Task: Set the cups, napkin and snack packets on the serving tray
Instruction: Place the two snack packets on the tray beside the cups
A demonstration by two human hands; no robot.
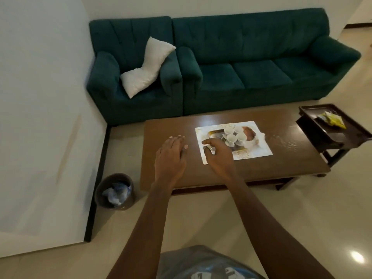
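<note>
A white patterned serving tray (259,150) lies on the brown coffee table (231,170). Several small white cups (234,134) stand clustered on its middle. A white napkin (261,135) lies crumpled at the tray's right edge. Yellow snack packets (333,119) rest on a dark side tray table (340,135) at the right. My left hand (171,156) hovers flat over the table, left of the tray, holding nothing. My right hand (218,153) hangs over the tray's near-left corner, fingers loosely curled and apart, with nothing in them.
A green sofa (251,63) and matching armchair (132,77) with a white pillow (145,67) stand behind the table. A dark waste bin (114,190) holding crumpled plastic sits on the floor to the left, near a white wall.
</note>
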